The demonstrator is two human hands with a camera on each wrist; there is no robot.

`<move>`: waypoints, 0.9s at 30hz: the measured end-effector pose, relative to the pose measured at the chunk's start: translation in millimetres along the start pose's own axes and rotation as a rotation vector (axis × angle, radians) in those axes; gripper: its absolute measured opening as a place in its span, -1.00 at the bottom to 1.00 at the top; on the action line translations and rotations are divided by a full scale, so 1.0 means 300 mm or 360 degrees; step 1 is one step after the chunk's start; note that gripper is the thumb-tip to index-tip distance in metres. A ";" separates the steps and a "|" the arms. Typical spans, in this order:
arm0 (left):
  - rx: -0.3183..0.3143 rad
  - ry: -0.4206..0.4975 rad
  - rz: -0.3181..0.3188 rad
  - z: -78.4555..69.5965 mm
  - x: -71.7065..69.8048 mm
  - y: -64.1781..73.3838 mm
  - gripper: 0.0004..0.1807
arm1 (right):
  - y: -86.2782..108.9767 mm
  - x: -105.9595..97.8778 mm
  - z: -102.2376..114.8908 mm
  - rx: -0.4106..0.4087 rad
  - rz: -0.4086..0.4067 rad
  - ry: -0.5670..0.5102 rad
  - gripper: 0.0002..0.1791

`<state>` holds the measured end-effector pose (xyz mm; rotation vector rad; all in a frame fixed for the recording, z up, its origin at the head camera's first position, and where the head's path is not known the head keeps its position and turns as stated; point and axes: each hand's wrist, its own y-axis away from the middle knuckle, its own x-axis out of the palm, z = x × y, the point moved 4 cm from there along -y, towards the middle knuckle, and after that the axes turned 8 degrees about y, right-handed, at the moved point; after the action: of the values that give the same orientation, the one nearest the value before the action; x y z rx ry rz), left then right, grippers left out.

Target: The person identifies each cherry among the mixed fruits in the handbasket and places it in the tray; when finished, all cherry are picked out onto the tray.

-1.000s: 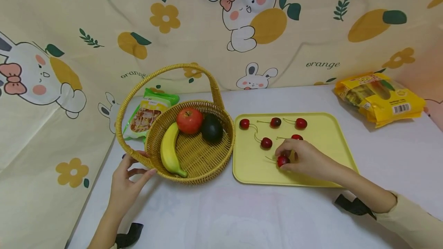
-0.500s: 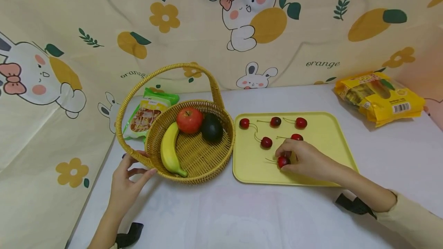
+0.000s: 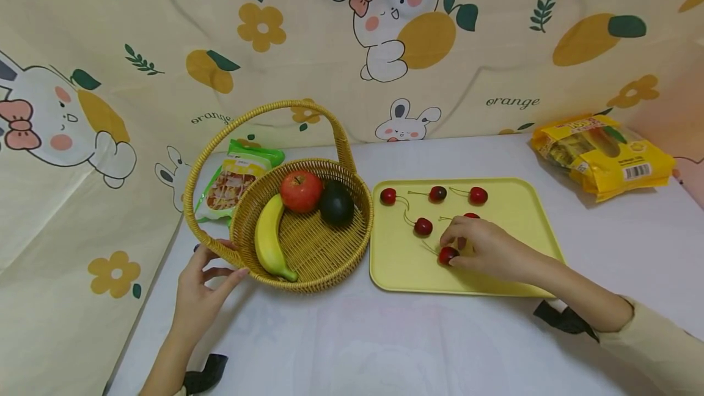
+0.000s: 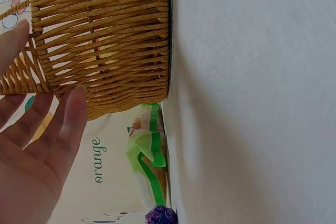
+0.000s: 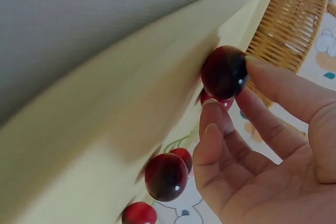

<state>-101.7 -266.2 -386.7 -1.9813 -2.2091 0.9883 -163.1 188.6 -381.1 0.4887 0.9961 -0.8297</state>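
Note:
My left hand (image 3: 200, 292) holds the wicker basket (image 3: 324, 286) at the base of its handle, thumb and fingers on either side of the weave in the left wrist view. Inside lie a banana (image 3: 269, 240), a red apple (image 3: 301, 191) and a dark avocado (image 3: 337, 203). Over the yellow tray (image 3: 517, 237), my right hand (image 3: 492, 252) pinches a dark red cherry (image 5: 224, 72) with thumb and forefinger, low near the tray's front. Its thin stem points away to the back left. Several other stemmed cherries (image 3: 423, 227) lie farther back; one is partly covered by the hand.
A green snack bag (image 3: 236, 179) leans behind the basket. A yellow food packet (image 3: 605, 157) lies at the back right. The tray's left edge meets the basket. A small purple object (image 4: 160, 216) shows low in the left wrist view. Printed cloth (image 3: 308, 78) hangs behind.
My right hand has shifted slightly right, its fingertips lower on the cherry's near side. The cherry has turned a little, its stem tilting farther up. The left hand and basket stay put.

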 end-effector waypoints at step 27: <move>0.0194 0.0024 -0.0339 -0.122 -0.042 -0.010 -0.38 | 0.039 0.000 0.100 -0.0061 -0.0431 0.0604 -0.25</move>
<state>-86.9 -261.6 -351.2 -1.6573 -2.2352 1.0473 -137.8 174.7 -366.8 0.4951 1.4487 -0.9774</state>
